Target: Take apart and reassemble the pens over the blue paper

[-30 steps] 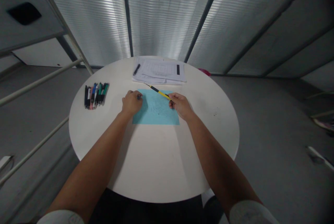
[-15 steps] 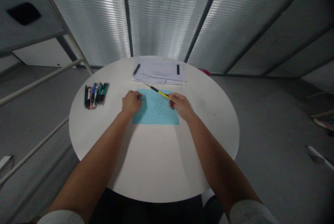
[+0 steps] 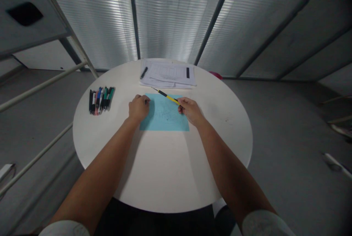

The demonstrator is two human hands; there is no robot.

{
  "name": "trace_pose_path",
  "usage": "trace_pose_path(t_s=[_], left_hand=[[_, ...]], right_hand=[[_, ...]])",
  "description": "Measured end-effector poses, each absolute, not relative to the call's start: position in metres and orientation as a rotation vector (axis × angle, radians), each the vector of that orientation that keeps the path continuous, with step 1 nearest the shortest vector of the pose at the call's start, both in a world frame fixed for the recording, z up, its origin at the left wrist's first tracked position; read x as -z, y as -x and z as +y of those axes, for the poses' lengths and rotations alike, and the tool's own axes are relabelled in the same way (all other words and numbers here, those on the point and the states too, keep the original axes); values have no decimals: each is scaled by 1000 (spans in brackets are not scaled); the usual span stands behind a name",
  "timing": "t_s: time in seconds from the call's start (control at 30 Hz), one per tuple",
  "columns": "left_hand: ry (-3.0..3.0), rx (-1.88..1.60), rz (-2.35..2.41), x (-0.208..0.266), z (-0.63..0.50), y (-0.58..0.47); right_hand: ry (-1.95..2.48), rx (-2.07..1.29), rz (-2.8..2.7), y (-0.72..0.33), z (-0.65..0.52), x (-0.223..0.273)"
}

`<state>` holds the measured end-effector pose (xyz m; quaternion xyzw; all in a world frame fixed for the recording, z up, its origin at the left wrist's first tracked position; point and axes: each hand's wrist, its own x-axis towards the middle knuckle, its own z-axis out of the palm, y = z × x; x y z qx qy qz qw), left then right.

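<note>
A sheet of light-blue paper (image 3: pixel 167 122) with faint dark marks lies on the round white table in front of me. Over its left edge, my left hand (image 3: pixel 139 108) is closed, and a small dark thing (image 3: pixel 146 101) just shows at its fingertips; its kind is hidden. My right hand (image 3: pixel 190 110), at the paper's right side, pinches a slim yellow-and-black pen-shaped tool (image 3: pixel 168 97) near its rear end. The tool's thin, pale tip points to the upper left, past the paper's top edge.
Several pens (image 3: pixel 100 100) lie side by side at the table's left. Stacked white printed papers (image 3: pixel 167 74) with a black pen (image 3: pixel 144 72) on top are at the far edge. A white metal frame (image 3: pixel 44 85) stands left of the table (image 3: pixel 162 177), and a ribbed translucent wall (image 3: pixel 167 16) rises behind it.
My left fingers have shifted slightly, and less of the small dark thing shows. My right hand and the yellow-and-black tool stay almost still.
</note>
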<state>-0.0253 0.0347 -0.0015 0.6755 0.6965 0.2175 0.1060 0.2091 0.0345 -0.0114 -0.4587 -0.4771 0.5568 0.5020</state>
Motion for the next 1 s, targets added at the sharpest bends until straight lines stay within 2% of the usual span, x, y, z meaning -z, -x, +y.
trace_pose_path(t_s=[0.5, 0.8, 1.0], left_hand=[[-1964, -736, 2001, 4, 37, 27], [-1695, -1144, 1902, 4, 43, 31], [-1194, -1419, 1292, -8, 41, 24]], right_hand=[[1111, -1344, -1156, -210, 36, 15], [1090, -1348, -1140, -210, 36, 14], [1100, -1355, -1126, -210, 36, 13]])
